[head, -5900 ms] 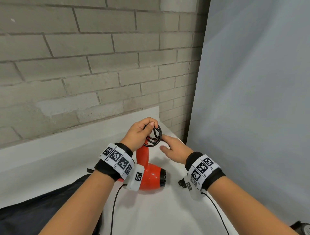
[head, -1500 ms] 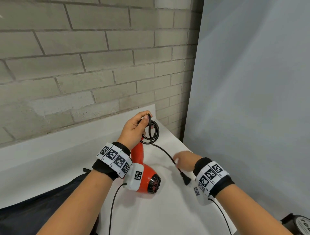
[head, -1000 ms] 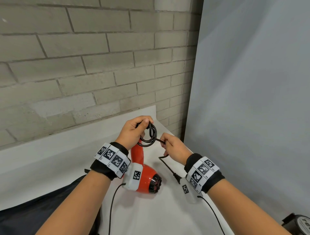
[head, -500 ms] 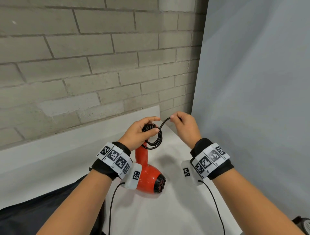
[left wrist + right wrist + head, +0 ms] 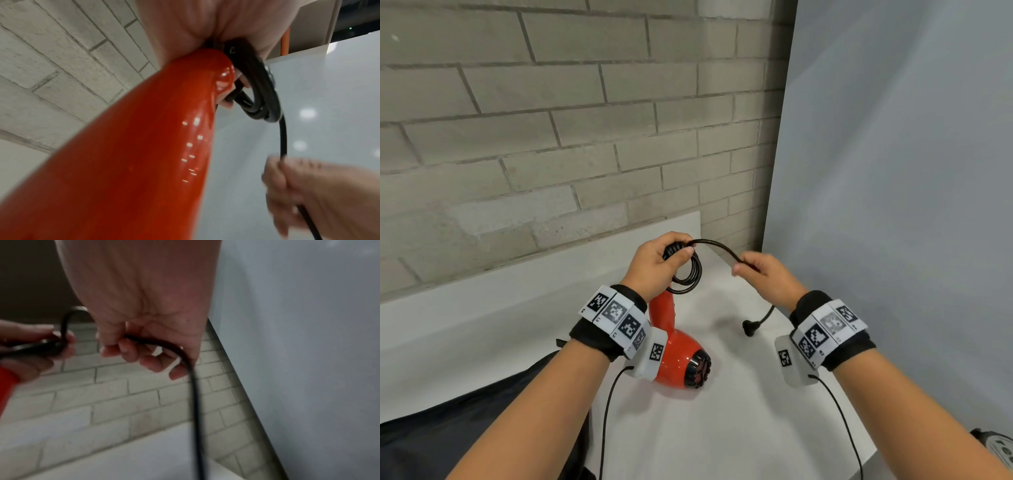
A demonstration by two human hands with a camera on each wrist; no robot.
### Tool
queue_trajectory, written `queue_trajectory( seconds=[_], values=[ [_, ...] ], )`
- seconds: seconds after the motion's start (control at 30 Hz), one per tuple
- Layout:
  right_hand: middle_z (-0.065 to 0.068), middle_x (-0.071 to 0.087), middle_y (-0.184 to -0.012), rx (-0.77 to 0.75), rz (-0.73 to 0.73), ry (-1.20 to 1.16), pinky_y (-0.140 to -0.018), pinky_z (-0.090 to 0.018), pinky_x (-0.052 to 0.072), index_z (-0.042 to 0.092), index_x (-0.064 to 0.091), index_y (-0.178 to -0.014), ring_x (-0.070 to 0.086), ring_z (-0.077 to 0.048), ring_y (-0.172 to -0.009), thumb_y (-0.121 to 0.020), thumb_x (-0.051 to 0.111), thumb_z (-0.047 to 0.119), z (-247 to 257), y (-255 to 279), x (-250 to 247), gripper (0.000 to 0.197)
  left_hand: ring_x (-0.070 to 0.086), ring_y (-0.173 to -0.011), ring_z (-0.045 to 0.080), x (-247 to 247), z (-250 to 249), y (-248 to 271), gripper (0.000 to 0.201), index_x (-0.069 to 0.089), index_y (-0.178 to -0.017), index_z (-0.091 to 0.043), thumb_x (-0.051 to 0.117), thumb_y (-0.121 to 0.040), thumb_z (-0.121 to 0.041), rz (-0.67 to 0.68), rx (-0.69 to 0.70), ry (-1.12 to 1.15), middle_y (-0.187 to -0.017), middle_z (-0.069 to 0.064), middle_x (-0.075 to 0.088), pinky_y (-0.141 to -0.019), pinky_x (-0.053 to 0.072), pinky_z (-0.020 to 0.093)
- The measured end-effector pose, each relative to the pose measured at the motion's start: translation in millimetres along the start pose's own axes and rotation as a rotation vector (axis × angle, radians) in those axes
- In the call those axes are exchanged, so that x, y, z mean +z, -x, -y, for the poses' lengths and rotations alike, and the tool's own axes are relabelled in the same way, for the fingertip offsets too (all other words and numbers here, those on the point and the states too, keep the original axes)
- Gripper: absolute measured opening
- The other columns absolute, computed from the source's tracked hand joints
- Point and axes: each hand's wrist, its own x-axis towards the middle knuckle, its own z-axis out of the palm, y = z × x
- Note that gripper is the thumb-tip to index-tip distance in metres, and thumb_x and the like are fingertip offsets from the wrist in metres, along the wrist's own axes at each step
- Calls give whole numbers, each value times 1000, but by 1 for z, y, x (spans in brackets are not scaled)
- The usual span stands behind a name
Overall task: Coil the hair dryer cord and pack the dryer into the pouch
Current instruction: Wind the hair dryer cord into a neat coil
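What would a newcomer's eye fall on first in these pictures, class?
Most striking is the glossy red hair dryer, lying on the white table before a grey brick wall. Above its handle the left hand grips a bundle of black cord loops, while the right hand pinches the loose length, its black plug dangling below.

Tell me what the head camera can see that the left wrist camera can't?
Only the head view shows the plug dangling below the right hand, the dryer's black grille, both wristbands and the dark pouch.
Only the left wrist view shows the shiny red handle close up.
Both show the left hand holding the coiled cord and the right hand gripping the loose end.
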Motion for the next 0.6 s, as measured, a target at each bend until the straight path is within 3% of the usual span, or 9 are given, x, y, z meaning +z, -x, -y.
queue_trajectory(
  seconds=[0.1,0.17,0.3,0.4,0.47,0.6],
  values=[
    [-4,53,-73,123,115,95,-68,-27,38,20,56,-68,46,-16,-68,-91,50,16,-33,9,4,24,51,-51,-7,2,0,1,18,59,-82,-27,55,-86,-10,-33,-5,19,-71,-9,56,-61,38,19],
    [-1,62,-81,190,225,89,-78,-26,43,24,60,-66,55,-16,-79,-87,57,13,-54,16,8,23,52,-53,-4,4,0,1,18,58,-82,-28,55,-86,-11,-54,-9,32,-72,-8,57,-61,39,20],
    [2,59,-94,285,339,187,-86,-15,38,15,64,-78,55,-14,-93,-80,62,1,-82,23,20,14,51,-58,4,5,-1,0,17,57,-81,-29,54,-88,-15,-88,-21,41,-73,-7,57,-62,40,20],
    [-5,60,-87,337,193,237,-77,-20,43,21,56,-59,58,-18,-80,-84,51,-3,-87,16,24,35,55,-56,-5,4,-1,0,11,60,-85,-22,51,-89,-18,-97,-22,62,-77,-8,60,-64,41,21],
    [-6,59,-82,334,26,82,-64,-17,42,21,53,-60,54,-17,-73,-87,49,-3,-74,11,23,36,55,-56,-9,3,0,1,11,60,-89,-18,49,-90,-18,-100,-9,40,-76,-9,59,-65,42,20],
    [-9,57,-84,53,-376,-369,-58,-13,51,21,53,-73,59,-23,-80,-89,49,-4,-19,10,20,29,55,-56,-8,2,2,1,10,59,-90,-21,49,-90,-18,-92,7,23,-76,-11,58,-65,42,20]
  ],
)
